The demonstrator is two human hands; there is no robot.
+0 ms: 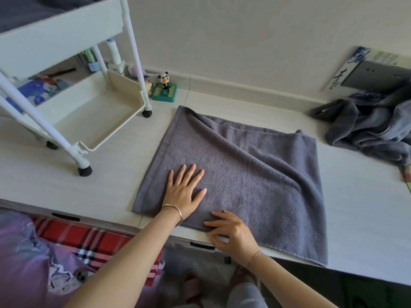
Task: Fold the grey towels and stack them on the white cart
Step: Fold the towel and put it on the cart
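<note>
A grey towel point(255, 174) lies spread on the pale platform point(106, 185), folded over once with creases across its far half. My left hand point(184, 190) presses flat on its near left part, fingers straight and spread. My right hand point(231, 232) rests at the towel's near edge with fingers bent on the cloth; whether it pinches the edge I cannot tell. A heap of unfolded grey towels point(369, 132) sits at the far right. The white cart point(73, 70) stands at the left, and dark grey cloth point(33, 10) lies in its top tray.
A panda figurine on a green base point(165, 90) stands by the wall next to the cart's wheel. A patterned box and a grey panel point(375, 74) lean at the far right. Plaid and purple bedding point(66, 252) lies below the platform's near edge.
</note>
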